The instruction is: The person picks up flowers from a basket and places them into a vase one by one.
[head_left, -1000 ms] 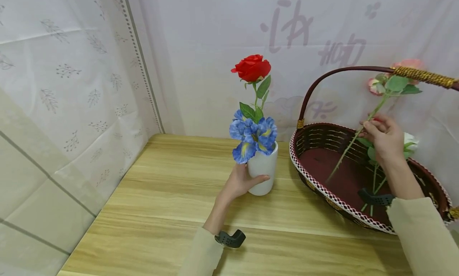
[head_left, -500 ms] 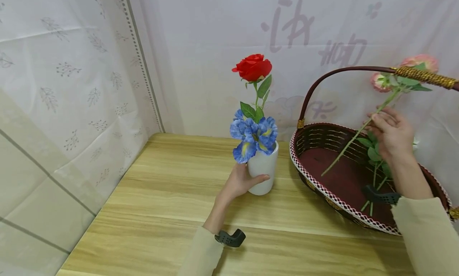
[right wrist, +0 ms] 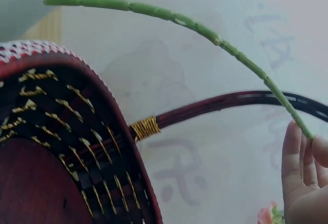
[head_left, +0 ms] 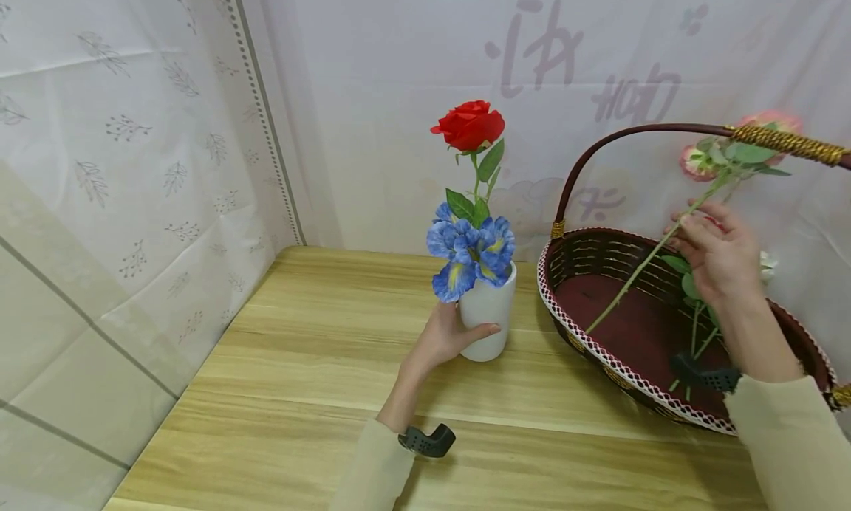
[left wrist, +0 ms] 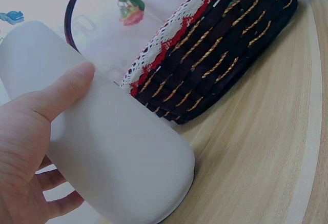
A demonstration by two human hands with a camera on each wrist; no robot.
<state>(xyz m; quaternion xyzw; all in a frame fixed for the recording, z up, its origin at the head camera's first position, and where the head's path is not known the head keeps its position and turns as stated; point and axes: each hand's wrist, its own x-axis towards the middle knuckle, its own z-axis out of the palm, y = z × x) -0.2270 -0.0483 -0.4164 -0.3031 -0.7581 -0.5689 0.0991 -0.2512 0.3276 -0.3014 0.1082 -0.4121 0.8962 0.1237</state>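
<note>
My left hand (head_left: 444, 340) grips a white vase (head_left: 488, 315) standing on the wooden table, thumb across its front. The vase holds a blue iris (head_left: 465, 249) and, rising above it, a red rose (head_left: 469, 127). Over the basket (head_left: 625, 341), my right hand (head_left: 725, 256) pinches the green stem (right wrist: 195, 26) of a pink flower between thumb and fingers. Its blooms (head_left: 698, 162) are up behind the basket handle. The stem slants down to the left, its cut end overlapping the basket's near-left rim in the head view.
A white flower (head_left: 767, 266), partly hidden by my right hand, lies in the basket with its leafy stems. The arched handle (head_left: 638, 128) rises over the basket, wrapped in gold cord. Printed cloths (head_left: 372, 112) hang behind and to the left of the table (head_left: 319, 348).
My right hand has shifted right, then slightly back left, with the pink flower. The stem's lower end has swung left toward the basket rim. My left hand and the vase have stayed put.
</note>
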